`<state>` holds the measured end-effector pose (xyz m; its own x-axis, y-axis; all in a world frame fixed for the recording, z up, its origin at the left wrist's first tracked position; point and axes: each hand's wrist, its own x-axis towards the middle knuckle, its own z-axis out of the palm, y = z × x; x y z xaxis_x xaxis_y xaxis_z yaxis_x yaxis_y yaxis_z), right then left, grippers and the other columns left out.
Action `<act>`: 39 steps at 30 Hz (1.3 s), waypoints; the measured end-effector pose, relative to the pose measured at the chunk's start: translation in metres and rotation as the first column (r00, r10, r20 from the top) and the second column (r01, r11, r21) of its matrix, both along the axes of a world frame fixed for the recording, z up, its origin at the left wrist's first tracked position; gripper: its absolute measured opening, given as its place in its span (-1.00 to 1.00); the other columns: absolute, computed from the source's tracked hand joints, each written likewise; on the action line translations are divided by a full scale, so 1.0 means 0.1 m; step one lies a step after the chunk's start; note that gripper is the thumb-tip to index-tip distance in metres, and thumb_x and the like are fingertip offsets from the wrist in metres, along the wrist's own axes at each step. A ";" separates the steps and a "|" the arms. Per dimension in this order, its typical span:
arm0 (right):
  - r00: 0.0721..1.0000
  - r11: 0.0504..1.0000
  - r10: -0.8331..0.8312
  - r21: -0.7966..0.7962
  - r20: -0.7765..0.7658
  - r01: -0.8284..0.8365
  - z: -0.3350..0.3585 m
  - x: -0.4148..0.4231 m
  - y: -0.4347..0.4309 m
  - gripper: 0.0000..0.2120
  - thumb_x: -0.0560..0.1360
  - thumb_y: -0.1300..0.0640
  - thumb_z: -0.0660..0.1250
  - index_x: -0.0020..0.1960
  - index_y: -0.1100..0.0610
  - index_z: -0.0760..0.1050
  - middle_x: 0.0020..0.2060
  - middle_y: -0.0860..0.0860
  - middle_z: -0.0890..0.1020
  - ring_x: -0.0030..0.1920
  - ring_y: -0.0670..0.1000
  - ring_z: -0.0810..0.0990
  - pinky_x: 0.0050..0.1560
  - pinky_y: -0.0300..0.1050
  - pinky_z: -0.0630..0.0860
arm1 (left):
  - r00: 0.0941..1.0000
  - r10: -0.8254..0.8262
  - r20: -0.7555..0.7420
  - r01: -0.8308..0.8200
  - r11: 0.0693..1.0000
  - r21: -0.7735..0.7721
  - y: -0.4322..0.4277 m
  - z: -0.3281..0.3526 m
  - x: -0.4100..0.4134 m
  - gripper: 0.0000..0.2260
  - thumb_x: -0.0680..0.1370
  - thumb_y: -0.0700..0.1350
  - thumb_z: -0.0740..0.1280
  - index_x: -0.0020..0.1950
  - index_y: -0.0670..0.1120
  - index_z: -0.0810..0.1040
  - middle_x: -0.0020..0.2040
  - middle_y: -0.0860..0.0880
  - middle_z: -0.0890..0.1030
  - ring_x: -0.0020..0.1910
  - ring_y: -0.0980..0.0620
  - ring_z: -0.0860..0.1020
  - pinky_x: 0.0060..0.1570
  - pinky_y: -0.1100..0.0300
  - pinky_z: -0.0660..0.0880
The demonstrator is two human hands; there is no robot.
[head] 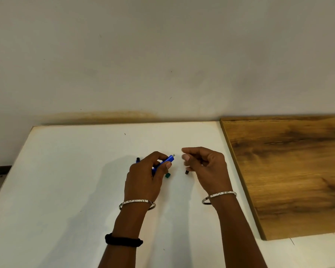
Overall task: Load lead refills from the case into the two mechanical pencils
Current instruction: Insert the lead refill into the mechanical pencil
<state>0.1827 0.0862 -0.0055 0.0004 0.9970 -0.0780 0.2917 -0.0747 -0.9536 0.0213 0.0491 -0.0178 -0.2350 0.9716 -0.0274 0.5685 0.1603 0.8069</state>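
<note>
Blue pencil (165, 161), diagonal, open end up-right

Table (66, 171) abuts the wall (162, 55) along its far edge. A wooden panel (288, 171) lies over the table's right part and reaches the wall. Mid-table, the left hand (145, 176) holds a pencil (167, 159) whose end points far-right toward the right hand (205, 167), close beside it. A second item (138, 160), possibly the other pencil, projects at the far-left of the left hand. A small block (168, 175) lies just near of the pencil. A small cylinder (186, 172) sits under the right hand's fingers.
</note>
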 end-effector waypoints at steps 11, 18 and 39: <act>0.885 0.994 0.085 -0.101 0.459 -0.043 -0.16 0.06 0.00 -0.87 0.37 0.12 0.54 -0.10 0.05 0.67 -0.20 -0.05 0.69 -0.26 -0.16 0.57 -0.10 -0.33 0.52 | 1.000 0.001 0.030 -0.001 1.000 -0.005 -0.01 0.02 0.00 -0.82 0.51 0.11 0.31 0.07 0.11 0.58 -0.18 0.02 0.65 -0.29 0.01 0.60 -0.24 0.23 0.49; 0.993 0.996 -0.026 -0.086 -0.118 0.016 -0.04 -0.02 0.01 -0.86 0.45 0.28 0.44 -0.03 0.10 0.67 -0.18 0.06 0.72 -0.19 0.05 0.70 -0.09 -0.14 0.65 | 1.000 -0.006 -0.005 0.006 1.000 -0.016 -0.01 0.04 -0.01 -0.82 0.50 0.06 0.35 0.08 0.11 0.60 -0.20 0.14 0.59 -0.34 0.21 0.50 -0.33 0.41 0.33; 0.945 0.996 0.046 -0.052 -0.325 -0.066 0.02 -0.17 -0.03 -0.76 0.42 0.44 0.40 -0.07 0.15 0.66 -0.17 0.08 0.73 -0.17 0.05 0.72 -0.16 -0.22 0.64 | 0.999 0.016 0.033 -0.016 1.000 0.005 -0.01 0.10 0.00 -0.80 0.49 0.07 0.37 0.06 0.08 0.64 -0.17 0.09 0.67 -0.31 0.03 0.61 -0.22 0.19 0.53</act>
